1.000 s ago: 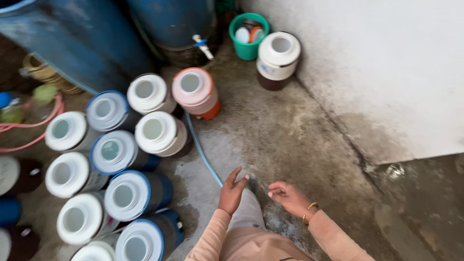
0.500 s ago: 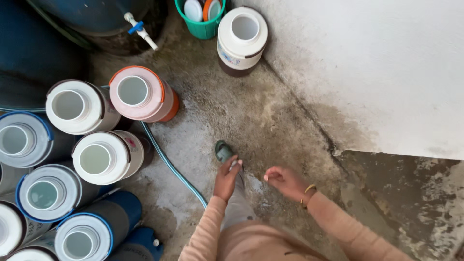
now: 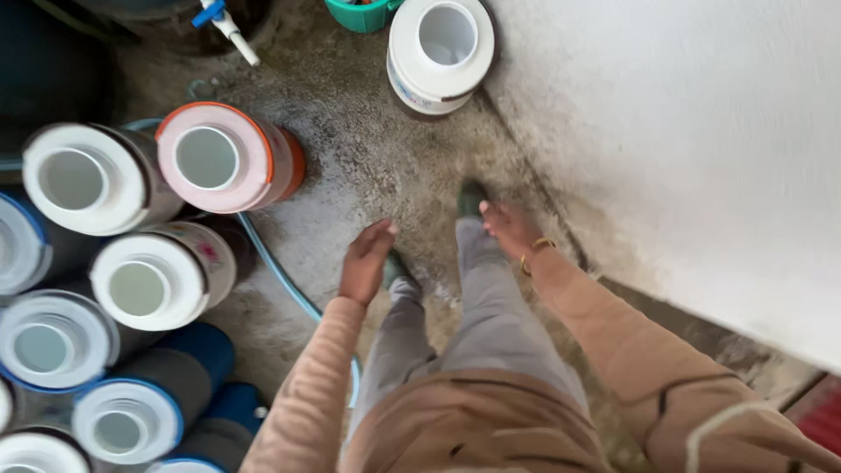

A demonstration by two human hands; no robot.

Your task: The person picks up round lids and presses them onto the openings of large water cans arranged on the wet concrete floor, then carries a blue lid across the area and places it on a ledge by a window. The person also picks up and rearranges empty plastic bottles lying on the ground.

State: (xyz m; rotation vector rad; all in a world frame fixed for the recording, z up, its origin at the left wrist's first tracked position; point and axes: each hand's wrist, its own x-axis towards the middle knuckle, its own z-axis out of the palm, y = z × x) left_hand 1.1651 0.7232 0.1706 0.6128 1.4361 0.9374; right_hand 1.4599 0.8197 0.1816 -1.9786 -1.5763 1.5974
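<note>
I look down at my own legs in grey trousers and dark green shoes on a wet concrete floor. My left hand [image 3: 366, 261] hangs beside my left knee, fingers loosely curled, holding nothing. My right hand [image 3: 508, 226], with a gold bracelet at the wrist, hangs over my right leg and holds nothing either. Nearest on the left stands an open water cooler jug with an orange-rimmed pink top [image 3: 229, 159]. Ahead stands a white cooler jug [image 3: 441, 52] against the wall.
Several more open cooler jugs with white and blue tops [image 3: 131, 289] crowd the left side. A pale blue hose [image 3: 279, 278] runs along the floor past them. A white wall [image 3: 683, 149] closes the right. A tap [image 3: 229, 24] and a green bucket [image 3: 363, 13] sit at the top.
I have moved forward toward the white jug; the jugs have slid down and left in view. Both hands have dropped from raised in front to hanging by my legs.
</note>
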